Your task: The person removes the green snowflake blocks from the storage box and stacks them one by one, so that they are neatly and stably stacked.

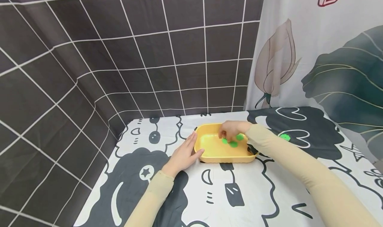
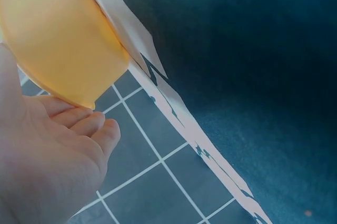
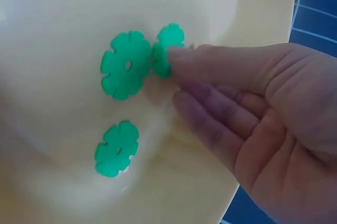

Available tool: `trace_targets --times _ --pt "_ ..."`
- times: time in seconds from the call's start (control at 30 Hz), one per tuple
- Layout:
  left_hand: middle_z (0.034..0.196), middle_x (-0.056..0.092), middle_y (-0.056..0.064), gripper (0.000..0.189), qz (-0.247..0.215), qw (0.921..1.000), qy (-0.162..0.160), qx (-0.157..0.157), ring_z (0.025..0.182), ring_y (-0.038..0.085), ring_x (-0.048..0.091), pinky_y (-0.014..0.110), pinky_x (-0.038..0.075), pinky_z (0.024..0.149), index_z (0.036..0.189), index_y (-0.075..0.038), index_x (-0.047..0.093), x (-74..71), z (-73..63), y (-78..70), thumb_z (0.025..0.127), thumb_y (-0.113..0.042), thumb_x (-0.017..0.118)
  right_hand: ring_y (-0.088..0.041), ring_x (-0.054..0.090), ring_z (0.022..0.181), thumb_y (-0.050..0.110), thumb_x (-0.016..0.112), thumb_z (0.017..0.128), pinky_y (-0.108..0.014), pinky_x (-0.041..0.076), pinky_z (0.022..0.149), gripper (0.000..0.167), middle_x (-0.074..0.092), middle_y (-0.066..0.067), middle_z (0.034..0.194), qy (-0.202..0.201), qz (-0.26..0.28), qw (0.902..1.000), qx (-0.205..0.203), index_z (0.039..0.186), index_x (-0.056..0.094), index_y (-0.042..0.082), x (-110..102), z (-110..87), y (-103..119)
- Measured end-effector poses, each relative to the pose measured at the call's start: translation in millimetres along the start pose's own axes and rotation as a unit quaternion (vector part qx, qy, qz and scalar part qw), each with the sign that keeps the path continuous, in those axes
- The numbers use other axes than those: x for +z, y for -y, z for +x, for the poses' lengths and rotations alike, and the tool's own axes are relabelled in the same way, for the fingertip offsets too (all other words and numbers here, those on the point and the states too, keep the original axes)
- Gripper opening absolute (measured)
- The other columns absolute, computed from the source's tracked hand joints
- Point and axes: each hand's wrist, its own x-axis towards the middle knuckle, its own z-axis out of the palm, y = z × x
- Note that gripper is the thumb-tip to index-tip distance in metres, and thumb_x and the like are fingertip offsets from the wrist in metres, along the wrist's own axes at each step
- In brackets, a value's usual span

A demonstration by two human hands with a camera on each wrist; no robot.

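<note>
A shallow yellow tray [image 1: 213, 152] stands on the patterned cloth. My left hand [image 1: 183, 155] rests against its left end, fingers extended along the side and thumb at the near corner. In the left wrist view, the fingertips [image 2: 108, 129] touch the tray's rim. My right hand [image 1: 231, 130] reaches down into the tray. Its thumb and fingers pinch a green flower-shaped plastic disc [image 3: 160, 58] at the edge; the index fingertip is hidden behind the thumb. Two more green discs, one beside it [image 3: 126, 66] and one farther off [image 3: 117, 149], lie on the tray floor.
Another green notched disc [image 1: 285, 137] lies on the cloth to the right of the tray, beyond my right forearm. A dark tiled-pattern curtain [image 1: 185, 54] hangs behind and at the left. A white curtain with leaf prints [image 1: 278, 7] hangs at the right.
</note>
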Motion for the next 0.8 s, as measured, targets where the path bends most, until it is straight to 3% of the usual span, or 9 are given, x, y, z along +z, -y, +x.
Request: trace_targets --times 0.2,0.47,0.8 --pt "0.167 0.019 0.007 0.081 0.001 1.0000 0.001 0.001 0.152 0.024 0.022 0.039 0.025 0.121 0.159 -0.004 0.023 0.6 0.6 1.3 0.103 -0.058 0.043 -0.013 0.051 0.072 -0.019 0.067 0.079 -0.022 0.043 0.061 0.033 0.059 -0.003 0.080 0.018 0.005 0.9995 0.024 0.100 0.067 0.007 0.6 2.1 6.1" --pt "0.167 0.019 0.007 0.081 -0.001 1.0000 -0.002 -0.005 0.152 0.024 0.022 0.040 0.026 0.120 0.159 -0.004 0.023 1.7 -0.4 1.8 0.103 -0.057 0.044 -0.012 0.052 0.067 -0.020 0.063 0.078 -0.019 0.041 0.053 0.032 0.055 0.001 0.075 0.019 0.013 0.9995 0.022 0.096 0.067 0.007 3.7 3.6 2.4" --pt "0.167 0.018 0.006 0.081 -0.001 1.0000 -0.001 -0.009 0.152 0.022 0.022 0.040 0.026 0.120 0.160 -0.005 0.023 2.0 -0.4 -0.4 0.102 -0.058 0.044 -0.011 0.051 0.067 -0.016 0.064 0.080 -0.019 0.041 0.056 0.027 0.057 0.001 0.077 0.017 0.009 0.9998 0.003 0.094 0.067 0.006 2.5 1.3 0.0"
